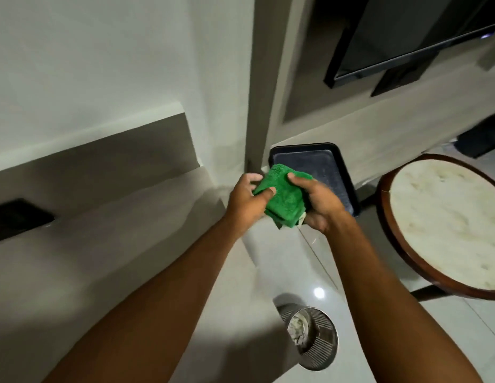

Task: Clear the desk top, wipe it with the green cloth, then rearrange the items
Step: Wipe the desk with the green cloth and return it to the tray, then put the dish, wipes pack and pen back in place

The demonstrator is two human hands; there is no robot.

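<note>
A folded green cloth point(282, 199) is held in the air between both hands, in front of the desk's right end. My left hand point(245, 204) grips its left side, thumb pressed on top. My right hand point(318, 201) holds the right side, fingers curled over the upper edge. The grey desk top point(108, 244) stretches away to the left, bare where it shows. A black rectangular tray point(330, 164) lies just behind the cloth, beyond the desk's end, with nothing visible in it.
A round marble-topped side table with a dark wooden rim point(445, 219) stands at the right. A metal waste bin point(310, 335) sits on the glossy floor below my arms. A dark screen point(412, 31) hangs on the wall at upper right. A black recess point(17, 217) is set into the desk at far left.
</note>
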